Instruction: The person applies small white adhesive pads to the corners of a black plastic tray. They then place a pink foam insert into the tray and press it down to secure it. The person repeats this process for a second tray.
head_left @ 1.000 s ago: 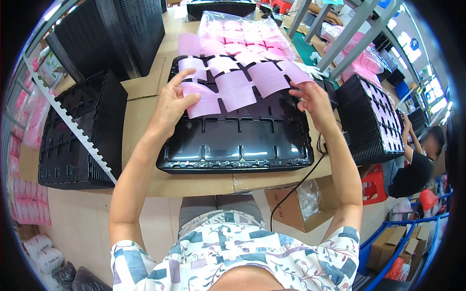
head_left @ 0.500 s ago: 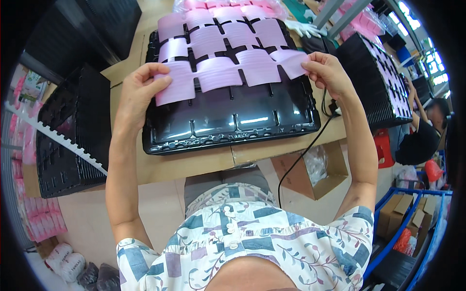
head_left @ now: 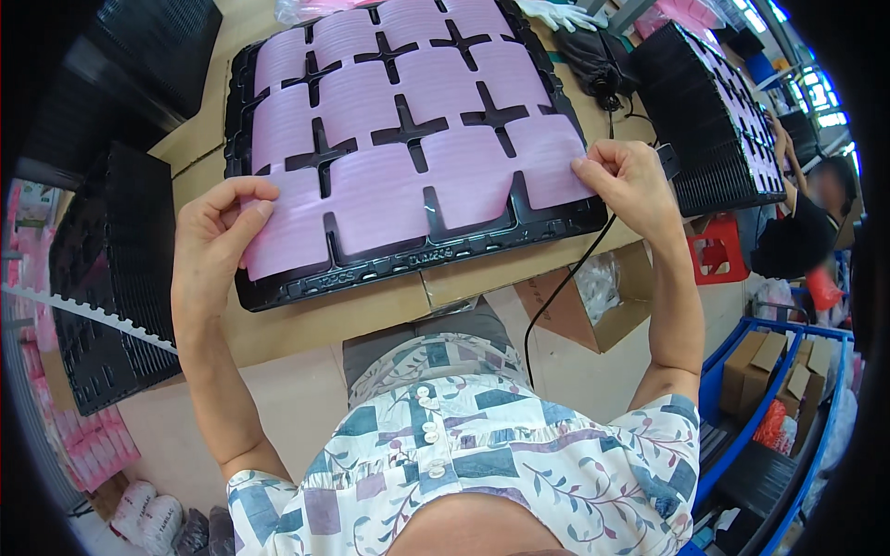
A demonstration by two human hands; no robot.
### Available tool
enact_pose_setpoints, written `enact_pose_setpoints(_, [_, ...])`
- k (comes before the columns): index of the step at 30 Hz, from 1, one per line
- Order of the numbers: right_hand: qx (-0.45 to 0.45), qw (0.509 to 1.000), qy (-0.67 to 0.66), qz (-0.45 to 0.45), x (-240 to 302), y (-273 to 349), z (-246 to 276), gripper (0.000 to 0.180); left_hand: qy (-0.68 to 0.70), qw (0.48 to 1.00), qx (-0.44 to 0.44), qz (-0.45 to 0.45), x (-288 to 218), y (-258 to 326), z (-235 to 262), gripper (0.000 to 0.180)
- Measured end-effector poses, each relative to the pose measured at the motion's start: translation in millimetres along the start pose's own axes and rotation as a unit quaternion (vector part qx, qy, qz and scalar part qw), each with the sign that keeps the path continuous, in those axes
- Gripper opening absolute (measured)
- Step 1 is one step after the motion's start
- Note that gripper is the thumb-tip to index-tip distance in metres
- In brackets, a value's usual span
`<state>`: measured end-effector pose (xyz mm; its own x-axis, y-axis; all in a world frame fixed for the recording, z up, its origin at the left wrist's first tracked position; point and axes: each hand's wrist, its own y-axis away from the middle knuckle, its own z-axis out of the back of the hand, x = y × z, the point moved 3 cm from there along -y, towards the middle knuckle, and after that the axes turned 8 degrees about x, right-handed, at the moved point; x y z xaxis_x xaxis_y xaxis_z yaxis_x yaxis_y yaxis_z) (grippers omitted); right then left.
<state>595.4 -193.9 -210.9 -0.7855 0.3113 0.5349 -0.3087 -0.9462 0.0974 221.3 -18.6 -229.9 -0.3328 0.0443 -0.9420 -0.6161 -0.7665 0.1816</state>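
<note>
A pink foam sheet (head_left: 371, 197) with cross-shaped cut-outs lies spread over a black plastic tray (head_left: 366, 269). Its near corners are pinched by my two hands. At the left corner, my left hand (head_left: 221, 227) grips the edge between thumb and fingers. My right hand (head_left: 630, 181) pinches the right corner the same way, just above the tray's right rim. Black plastic shows through the cut-outs and along the near rim, where the sheet's tabs end a little short of the edge.
Stacked black trays (head_left: 111, 269) stand at the left, and another stack (head_left: 709, 130) topped with pink foam at the right. A black cable (head_left: 556, 320) hangs over the table edge. Below sits an open carton (head_left: 616, 310). Another person's arm (head_left: 788, 162) shows at the far right.
The foam sheet has been drawn toward me and laid flatter, now covering most of the tray's near part. Both hands moved nearer with its corners.
</note>
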Motion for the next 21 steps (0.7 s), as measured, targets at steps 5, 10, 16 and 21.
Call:
enact_pose_setpoints(5, [0.001, 0.999, 0.049, -0.001, 12, 7, -5, 0.032, -0.182, 0.981, -0.05, -0.038, -4, 8, -8, 0.015])
enact_pose_setpoints(10, [-0.005, 0.997, 0.07, 0.013, 14, 8, -6, 0.03, -0.257, 0.954, -0.114, -0.101, -8, 13, -18, 0.024])
enact_pose_setpoints(16, [-0.01, 0.996, 0.081, 0.025, 17, 12, -9, 0.032, -0.339, 0.921, -0.15, -0.122, -15, 15, -26, 0.027])
enact_pose_setpoints(21, [-0.02, 0.996, 0.086, 0.021, 15, 13, -13, 0.03, -0.356, 0.918, -0.148, -0.097, -10, 13, -23, 0.027])
